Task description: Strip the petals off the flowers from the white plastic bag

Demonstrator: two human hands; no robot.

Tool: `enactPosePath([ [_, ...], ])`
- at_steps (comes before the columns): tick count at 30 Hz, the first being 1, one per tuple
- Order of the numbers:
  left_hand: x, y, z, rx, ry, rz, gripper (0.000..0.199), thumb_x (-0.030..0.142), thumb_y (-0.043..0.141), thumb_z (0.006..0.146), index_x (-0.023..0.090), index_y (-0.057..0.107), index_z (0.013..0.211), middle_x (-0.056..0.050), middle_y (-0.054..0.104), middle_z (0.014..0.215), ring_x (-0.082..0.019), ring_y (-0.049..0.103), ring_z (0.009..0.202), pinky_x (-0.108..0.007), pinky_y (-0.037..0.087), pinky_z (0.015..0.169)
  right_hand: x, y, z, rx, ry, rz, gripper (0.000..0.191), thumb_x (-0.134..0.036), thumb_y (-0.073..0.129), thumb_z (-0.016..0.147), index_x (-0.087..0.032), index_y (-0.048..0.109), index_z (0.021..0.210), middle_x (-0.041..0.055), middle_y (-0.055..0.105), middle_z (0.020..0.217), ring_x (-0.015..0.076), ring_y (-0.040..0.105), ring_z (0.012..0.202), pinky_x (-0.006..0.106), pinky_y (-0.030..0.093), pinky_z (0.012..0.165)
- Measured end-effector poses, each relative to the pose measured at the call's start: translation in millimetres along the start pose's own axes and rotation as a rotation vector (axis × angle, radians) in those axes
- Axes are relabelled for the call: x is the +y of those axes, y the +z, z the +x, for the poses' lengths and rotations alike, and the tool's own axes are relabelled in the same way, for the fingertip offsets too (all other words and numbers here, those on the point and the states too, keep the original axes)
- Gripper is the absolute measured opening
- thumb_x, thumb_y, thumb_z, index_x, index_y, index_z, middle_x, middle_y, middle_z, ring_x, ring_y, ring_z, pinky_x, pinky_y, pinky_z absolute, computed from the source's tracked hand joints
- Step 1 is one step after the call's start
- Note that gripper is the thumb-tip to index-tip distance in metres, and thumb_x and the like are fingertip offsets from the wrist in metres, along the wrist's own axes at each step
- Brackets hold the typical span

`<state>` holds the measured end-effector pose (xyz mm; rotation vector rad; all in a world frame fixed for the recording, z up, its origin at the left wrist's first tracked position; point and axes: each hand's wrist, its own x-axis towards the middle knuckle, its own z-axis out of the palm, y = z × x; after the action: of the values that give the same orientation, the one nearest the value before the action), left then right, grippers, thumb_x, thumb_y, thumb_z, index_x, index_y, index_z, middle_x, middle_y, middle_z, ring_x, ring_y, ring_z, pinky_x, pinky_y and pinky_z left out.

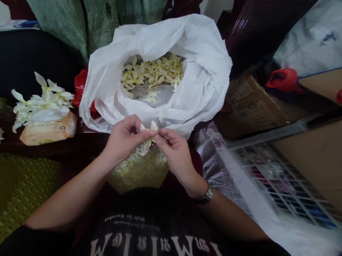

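Black printed T-shirt (157, 242) sits nearest. Above it, the left hand (122, 140) and right hand (174, 153) hold one cream-white flower (147, 137) in a narrow fingertip pinch, just below a white plastic bag (197, 65) of cream petals (153, 72). Pinch lightly; soft petals bruise.

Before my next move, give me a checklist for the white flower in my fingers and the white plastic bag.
Left hand and right hand both pinch the white flower: ok.
White plastic bag open in front of the hands: ok.
Cream petals lying inside the bag: ok.
Pale petal scraps below the hands, outside the bag: not ok.
White blossoms on the tan packet, apart from the bag: ok.
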<state>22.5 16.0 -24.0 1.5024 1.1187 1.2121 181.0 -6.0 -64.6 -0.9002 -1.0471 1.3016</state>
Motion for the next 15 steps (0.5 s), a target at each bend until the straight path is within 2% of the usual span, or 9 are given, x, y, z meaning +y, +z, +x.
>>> enactPosePath([
  [2,-1,-6.4,-1,0.025,-0.033,-0.089,0.041,0.038,0.089,0.068,0.017,0.055,0.067,0.004,0.055,0.067,-0.009,0.047,0.059,-0.022,0.039,0.058,-2,-1,2,0.071,-0.019,0.034,0.023,-0.044,0.080,0.080,-0.023,0.073,0.084,-0.0007,0.075,0.081,0.0138,0.068,0.069,0.028,0.061,0.067],
  [5,2,-24.3,-1,0.054,-0.059,-0.139,0.038,0.037,0.089,0.070,0.018,0.056,0.071,0.004,0.057,0.067,-0.008,0.046,0.056,-0.022,0.038,0.056,-5,-7,7,0.165,-0.029,0.075,0.023,-0.044,0.080,0.079,-0.023,0.071,0.084,0.0014,0.078,0.089,0.0168,0.072,0.081,0.031,0.061,0.073],
  [7,5,-36.3,0,-0.034,-0.112,-0.066,0.036,0.038,0.088,0.070,0.018,0.059,0.073,0.004,0.058,0.066,-0.009,0.047,0.056,-0.022,0.038,0.054,-6,-11,8,0.174,-0.037,0.038,0.023,-0.044,0.080,0.079,-0.023,0.072,0.085,0.0023,0.078,0.092,0.0180,0.073,0.085,0.032,0.060,0.079],
  [9,10,-42.0,2,-0.157,-0.140,0.078,0.033,0.040,0.089,0.068,0.019,0.067,0.081,0.002,0.061,0.071,-0.010,0.050,0.060,-0.024,0.038,0.056,-6,-13,8,0.149,-0.048,-0.052,0.022,-0.044,0.079,0.080,-0.023,0.074,0.087,0.0019,0.078,0.088,0.0174,0.072,0.081,0.032,0.059,0.079],
  [12,12,-34.0,7,-0.260,-0.063,0.212,0.037,0.043,0.086,0.072,0.021,0.077,0.100,-0.003,0.067,0.090,-0.014,0.056,0.075,-0.027,0.042,0.066,-8,-11,4,0.056,-0.075,-0.210,0.021,-0.043,0.077,0.082,-0.023,0.076,0.087,0.0010,0.076,0.080,0.0167,0.069,0.073,0.031,0.056,0.072],
  [15,9,-15.8,8,-0.270,0.008,0.125,0.026,0.043,0.078,0.081,0.021,0.080,0.095,-0.005,0.067,0.094,-0.016,0.058,0.082,-0.030,0.044,0.073,-11,-6,-1,-0.005,-0.143,-0.336,0.019,-0.040,0.074,0.084,-0.021,0.076,0.086,0.0021,0.076,0.082,0.0179,0.068,0.077,0.030,0.054,0.072],
])
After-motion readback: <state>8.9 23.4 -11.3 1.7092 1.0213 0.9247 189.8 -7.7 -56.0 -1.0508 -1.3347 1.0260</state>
